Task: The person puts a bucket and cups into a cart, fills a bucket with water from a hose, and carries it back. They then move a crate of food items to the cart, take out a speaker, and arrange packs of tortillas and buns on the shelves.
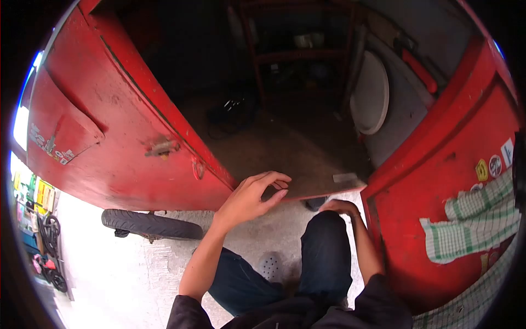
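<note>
My left hand [253,196] is raised at the front edge of the cabinet floor [307,151]. Its fingers are curved, the thumb stands apart from them, and nothing shows between. My right hand [341,207] lies by my right knee [324,230], just below that same edge. Its fingers show only in part, stretched toward the left, and I see nothing in them. Ahead of both hands the red cabinet stands open, with a red door [137,120] swung out on the left. Inside, a dark coiled cable [233,115] lies on the floor, and a small pale flat piece [344,177] sits near the front edge.
A round white disc [371,93] and a red-handled tool [419,71] lean at the inner right wall. A dark rack [301,55] stands at the back. Checked cloths [471,227] hang on the right door [433,186]. A tyre [150,223] shows under the left door.
</note>
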Demonstrator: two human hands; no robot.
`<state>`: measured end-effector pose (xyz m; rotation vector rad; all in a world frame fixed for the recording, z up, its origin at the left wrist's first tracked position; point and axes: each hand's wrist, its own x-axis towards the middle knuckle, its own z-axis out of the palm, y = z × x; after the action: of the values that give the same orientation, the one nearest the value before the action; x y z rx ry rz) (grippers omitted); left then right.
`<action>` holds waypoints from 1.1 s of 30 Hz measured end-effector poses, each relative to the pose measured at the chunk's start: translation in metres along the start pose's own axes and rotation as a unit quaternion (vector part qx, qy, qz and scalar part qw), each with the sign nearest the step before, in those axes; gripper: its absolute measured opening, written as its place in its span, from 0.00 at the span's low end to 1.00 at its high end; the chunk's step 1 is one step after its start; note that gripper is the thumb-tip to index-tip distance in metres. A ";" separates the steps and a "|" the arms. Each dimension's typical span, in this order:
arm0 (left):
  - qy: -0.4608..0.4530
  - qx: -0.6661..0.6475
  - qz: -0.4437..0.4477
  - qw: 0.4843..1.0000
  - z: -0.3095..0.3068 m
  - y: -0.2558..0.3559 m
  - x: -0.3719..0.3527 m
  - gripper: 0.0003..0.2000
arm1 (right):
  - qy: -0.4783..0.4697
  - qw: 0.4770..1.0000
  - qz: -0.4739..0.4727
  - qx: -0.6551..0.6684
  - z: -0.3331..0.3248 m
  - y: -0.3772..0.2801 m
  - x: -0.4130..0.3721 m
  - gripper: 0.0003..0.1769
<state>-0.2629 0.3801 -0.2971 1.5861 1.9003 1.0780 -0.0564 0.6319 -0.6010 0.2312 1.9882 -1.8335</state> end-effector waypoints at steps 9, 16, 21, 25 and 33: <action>0.479 0.305 0.224 0.792 -0.097 0.065 -0.039 0.19 | 0.113 0.858 -0.275 -0.418 0.015 -0.278 0.181 0.17; 0.420 0.454 0.064 0.783 -0.127 0.023 -0.070 0.36 | 0.230 0.734 -0.152 -0.621 0.024 -0.344 0.326 0.17; 0.389 0.418 0.099 0.815 -0.129 0.008 -0.074 0.36 | 0.249 0.726 -0.125 -0.628 0.018 -0.356 0.340 0.16; 0.398 0.417 0.061 0.815 -0.123 0.004 -0.070 0.36 | 0.231 0.744 -0.095 -0.619 0.019 -0.372 0.301 0.16; 0.298 0.294 -0.121 0.900 -0.133 0.092 -0.103 0.36 | 0.126 0.853 0.055 -0.503 0.068 -0.362 0.049 0.16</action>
<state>-0.2803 0.2475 -0.1597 1.3074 2.9739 1.0036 -0.2320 0.5161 -0.2945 0.2487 2.7439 -0.5141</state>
